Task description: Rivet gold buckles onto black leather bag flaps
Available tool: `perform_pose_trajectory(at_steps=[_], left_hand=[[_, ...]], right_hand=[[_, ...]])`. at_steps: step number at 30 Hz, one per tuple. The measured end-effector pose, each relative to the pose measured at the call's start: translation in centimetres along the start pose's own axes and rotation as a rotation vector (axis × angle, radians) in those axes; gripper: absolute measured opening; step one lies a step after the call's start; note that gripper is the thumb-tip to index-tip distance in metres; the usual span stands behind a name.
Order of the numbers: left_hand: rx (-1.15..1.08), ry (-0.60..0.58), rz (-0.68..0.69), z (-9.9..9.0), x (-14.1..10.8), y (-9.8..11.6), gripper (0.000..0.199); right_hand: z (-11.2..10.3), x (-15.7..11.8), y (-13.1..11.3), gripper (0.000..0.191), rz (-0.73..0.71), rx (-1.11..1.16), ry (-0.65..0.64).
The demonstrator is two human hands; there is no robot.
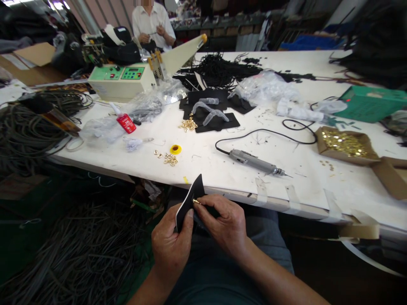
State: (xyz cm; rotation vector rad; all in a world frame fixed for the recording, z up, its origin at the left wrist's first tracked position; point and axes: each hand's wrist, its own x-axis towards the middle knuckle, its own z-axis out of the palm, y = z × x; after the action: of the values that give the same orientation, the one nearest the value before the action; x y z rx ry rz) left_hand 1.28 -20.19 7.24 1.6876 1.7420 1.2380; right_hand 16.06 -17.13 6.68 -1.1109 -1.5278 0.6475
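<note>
- Left hand (171, 239) pinched a black panel (185, 212) before the white worktable (143, 162)
- Right hand (226, 221) pinched a gold fitting (196, 201) at its face
- A corded electric screwdriver (254, 162) lay on top
- Beyond, a white-shirted person (151, 27) stood

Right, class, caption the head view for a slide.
The left hand grips a black panel; the right hand pinches a gold piece.

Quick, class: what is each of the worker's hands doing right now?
Left hand: closed on a flat black panel with a pale edge.
Right hand: thumb and forefinger pinching a small gold-coloured metal piece at the panel.
</note>
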Motion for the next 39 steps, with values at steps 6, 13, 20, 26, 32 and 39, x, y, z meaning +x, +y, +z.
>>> perform_pose_trajectory(at_steps=[6, 13, 20, 26, 32, 39], left_hand=[[-0.032, 0.001, 0.054, 0.1, -0.3, -0.5, 0.021], [0.075, -0.032, 0.371, 1.2, -0.7, -1.1, 0.051], [0.140, -0.181, 0.518, 1.6, -0.1, 0.1, 0.072], [-0.085, -0.220, 0.386, 2.2, 3.5, 0.4, 0.032], [-0.501, -0.256, -0.184, 5.2, 6.5, 1.3, 0.059], [-0.611, -0.630, -0.394, 6.1, 6.7, 1.1, 0.036]], right_hand=[[0.0, -0.5, 0.0, 0.021, 0.006, 0.103, -0.039], [-1.0, -0.3, -0.9, 0.053, 0.221, 0.239, -0.129], [-2.1, 0.1, -0.3, 0.023, 0.533, 0.420, 0.018], [-4.8, 2.0, 0.8, 0.027, 0.646, 0.555, -0.064], [-7.6, 3.3, 1.1, 0.031, 0.764, 0.621, -0.118], [-8.4, 2.3, 2.3, 0.031, 0.819, 0.641, -0.094]])
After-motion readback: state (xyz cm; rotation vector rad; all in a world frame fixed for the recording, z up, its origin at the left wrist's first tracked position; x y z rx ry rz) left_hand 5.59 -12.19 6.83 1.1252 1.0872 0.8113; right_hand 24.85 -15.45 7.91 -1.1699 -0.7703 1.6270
